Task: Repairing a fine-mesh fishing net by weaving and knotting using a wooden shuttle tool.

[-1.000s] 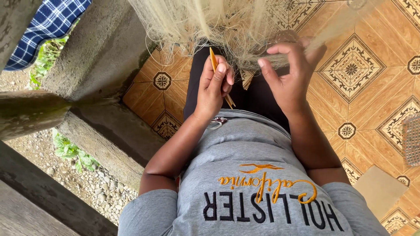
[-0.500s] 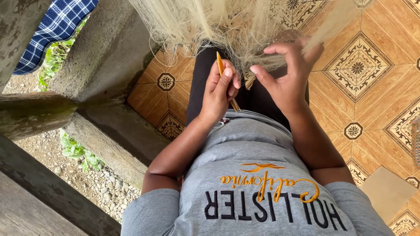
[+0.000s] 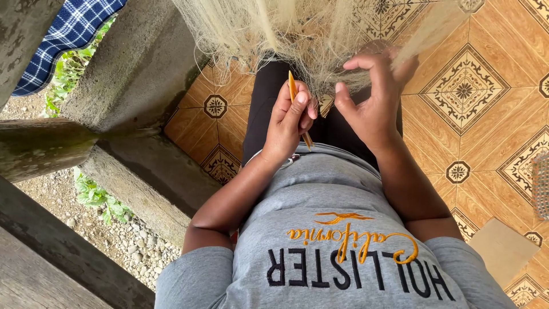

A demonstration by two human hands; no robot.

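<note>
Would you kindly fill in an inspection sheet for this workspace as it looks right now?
Surface: patterned orange tiled floor; work done over the lap.
Job's things: pale fishing net hanging in front; yellow netting needle.
Clutter: tan flat board; mesh item at the edge, unclear.
Grippers: left hand grips the needle; right hand pinches net strands.
Cables: nothing seen.
Surroundings: concrete beams, blue checked cloth, gravel, green plants.
</note>
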